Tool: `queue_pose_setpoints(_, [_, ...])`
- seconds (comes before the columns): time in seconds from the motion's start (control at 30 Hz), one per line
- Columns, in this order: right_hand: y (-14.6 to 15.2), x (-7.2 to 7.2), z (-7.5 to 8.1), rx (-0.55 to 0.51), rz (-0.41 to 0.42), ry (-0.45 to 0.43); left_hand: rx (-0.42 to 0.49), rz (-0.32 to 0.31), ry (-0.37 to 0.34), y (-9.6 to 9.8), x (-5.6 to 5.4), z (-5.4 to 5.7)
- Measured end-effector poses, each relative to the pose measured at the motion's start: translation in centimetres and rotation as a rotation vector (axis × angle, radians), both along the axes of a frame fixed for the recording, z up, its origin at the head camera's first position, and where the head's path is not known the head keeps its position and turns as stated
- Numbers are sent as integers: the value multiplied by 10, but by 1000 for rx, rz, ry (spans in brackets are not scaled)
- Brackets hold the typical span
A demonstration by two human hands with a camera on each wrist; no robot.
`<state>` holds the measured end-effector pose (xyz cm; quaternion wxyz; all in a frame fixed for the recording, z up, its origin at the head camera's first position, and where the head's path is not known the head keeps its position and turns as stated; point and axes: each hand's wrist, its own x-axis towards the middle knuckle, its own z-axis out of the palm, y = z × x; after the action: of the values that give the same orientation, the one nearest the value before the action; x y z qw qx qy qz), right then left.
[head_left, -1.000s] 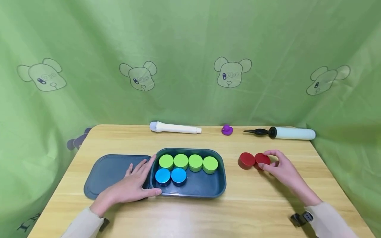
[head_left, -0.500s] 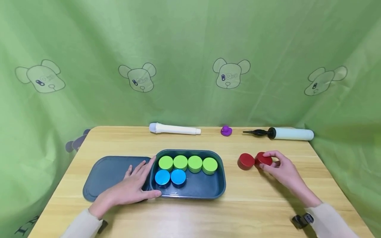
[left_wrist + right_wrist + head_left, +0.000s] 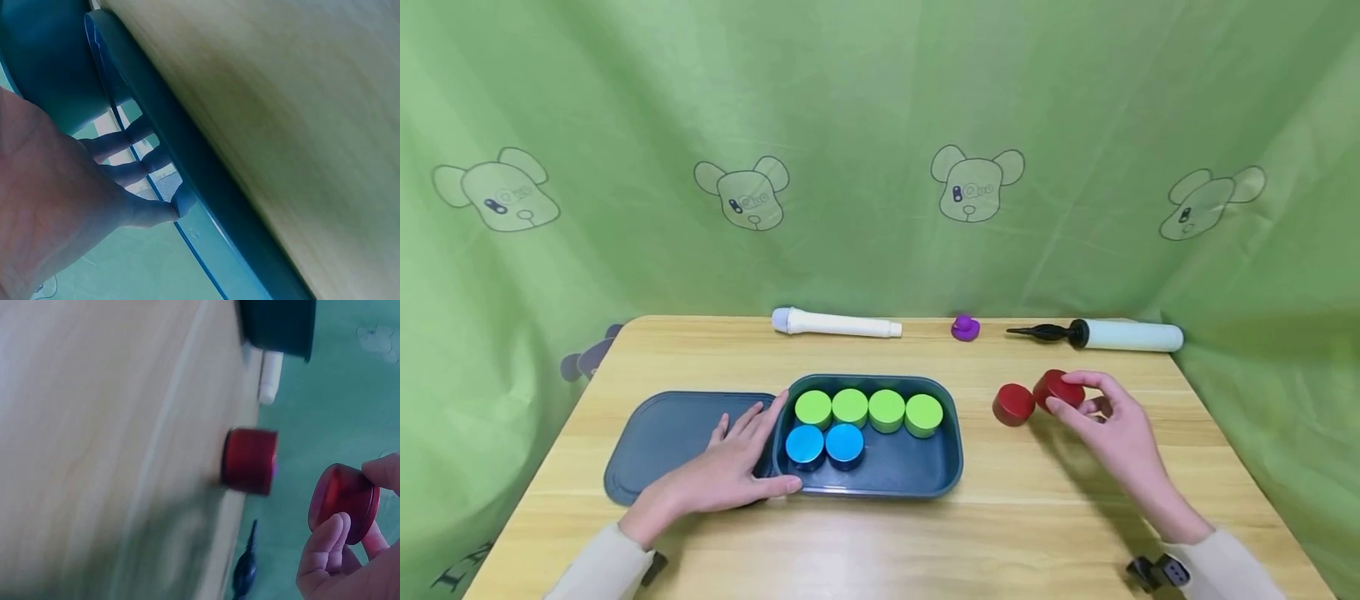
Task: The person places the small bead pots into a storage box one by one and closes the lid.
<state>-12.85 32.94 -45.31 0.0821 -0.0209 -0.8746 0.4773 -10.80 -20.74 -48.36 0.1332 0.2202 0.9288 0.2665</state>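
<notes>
My right hand pinches a round red tin between thumb and fingers, tilted and raised above the table in the right wrist view. A second red tin stands on the table just left of it. At the middle sits a dark blue box holding several green tins in a back row and two blue tins at the front left. My left hand lies with spread fingers along the box's left end, thumb at the front corner and fingertips at the rim. Beneath that hand is the flat dark lid.
Along the table's back edge lie a white microphone-shaped object, a small purple hat-shaped piece and a white hand pump with a black nozzle. Green curtains stand behind and at both sides of the wooden table.
My right hand has lifted its red tin off the table and tilted it, after shifting it slightly away from the other one. The left hand keeps its place at the box.
</notes>
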Motion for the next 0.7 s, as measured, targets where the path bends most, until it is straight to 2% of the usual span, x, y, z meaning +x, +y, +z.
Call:
queue_pose_setpoints(0.2, [-26,14,12,-68,82,-17,3,-5,-1,1,0,0])
queue_pose_setpoints(0.47, [-61,23,13,-122,184,-32,-4,-5,-11,2,-3,-3])
queue_pose_setpoints(0.7, [-93,25,12,-86,280,-2,4,-1,4,0,-2,-4])
